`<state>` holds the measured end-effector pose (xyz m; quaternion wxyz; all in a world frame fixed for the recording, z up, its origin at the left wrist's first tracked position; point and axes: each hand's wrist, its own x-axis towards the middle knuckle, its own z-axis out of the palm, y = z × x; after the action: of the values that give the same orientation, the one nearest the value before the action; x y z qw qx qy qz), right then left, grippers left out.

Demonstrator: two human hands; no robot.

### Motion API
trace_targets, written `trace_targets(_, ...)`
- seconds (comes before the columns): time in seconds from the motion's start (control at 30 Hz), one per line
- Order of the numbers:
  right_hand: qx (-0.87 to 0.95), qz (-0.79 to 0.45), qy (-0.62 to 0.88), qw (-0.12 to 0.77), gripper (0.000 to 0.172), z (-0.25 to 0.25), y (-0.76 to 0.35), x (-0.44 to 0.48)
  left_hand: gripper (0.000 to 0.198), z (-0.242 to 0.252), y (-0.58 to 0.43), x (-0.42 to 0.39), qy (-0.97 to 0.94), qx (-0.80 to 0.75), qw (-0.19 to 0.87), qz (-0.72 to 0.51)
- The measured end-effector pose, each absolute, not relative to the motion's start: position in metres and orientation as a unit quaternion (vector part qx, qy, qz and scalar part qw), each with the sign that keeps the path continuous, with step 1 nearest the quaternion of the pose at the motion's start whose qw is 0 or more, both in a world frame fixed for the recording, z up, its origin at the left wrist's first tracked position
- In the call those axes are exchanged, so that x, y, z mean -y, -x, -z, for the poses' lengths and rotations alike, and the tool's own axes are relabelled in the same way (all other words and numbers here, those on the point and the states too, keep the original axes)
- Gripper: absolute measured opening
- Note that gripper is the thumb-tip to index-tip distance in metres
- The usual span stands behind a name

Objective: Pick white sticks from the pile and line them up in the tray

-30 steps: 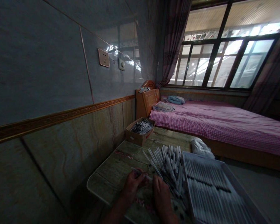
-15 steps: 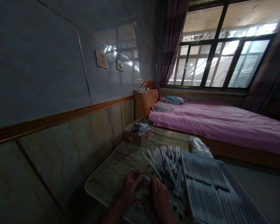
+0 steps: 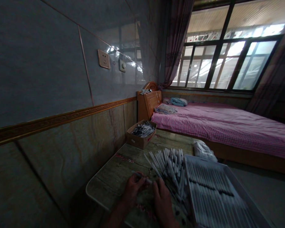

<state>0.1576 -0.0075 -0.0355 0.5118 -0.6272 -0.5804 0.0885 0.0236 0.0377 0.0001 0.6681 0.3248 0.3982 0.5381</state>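
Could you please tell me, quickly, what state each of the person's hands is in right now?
Left hand: closed, holding a thin white rod.
Right hand: curled against the pile of white rods; whether it holds one cannot be told.

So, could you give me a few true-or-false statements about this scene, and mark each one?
The left hand holds a thin white stick. True.

The tray beside the hands is empty. False: rows of white sticks fill it.

A cardboard box of sticks stands at the far end of the table. True.

The bed's sheet is plain blue. False: it is pink and checked.
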Motion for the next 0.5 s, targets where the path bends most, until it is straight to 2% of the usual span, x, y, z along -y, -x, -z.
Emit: trace_targets(0.5,0.642,-0.036,0.613,0.459,0.045,0.0380,-0.1593,0.0075,0.052,0.0035,-0.0246,-0.0381,-0.355,-0.394,0.674,-0.514)
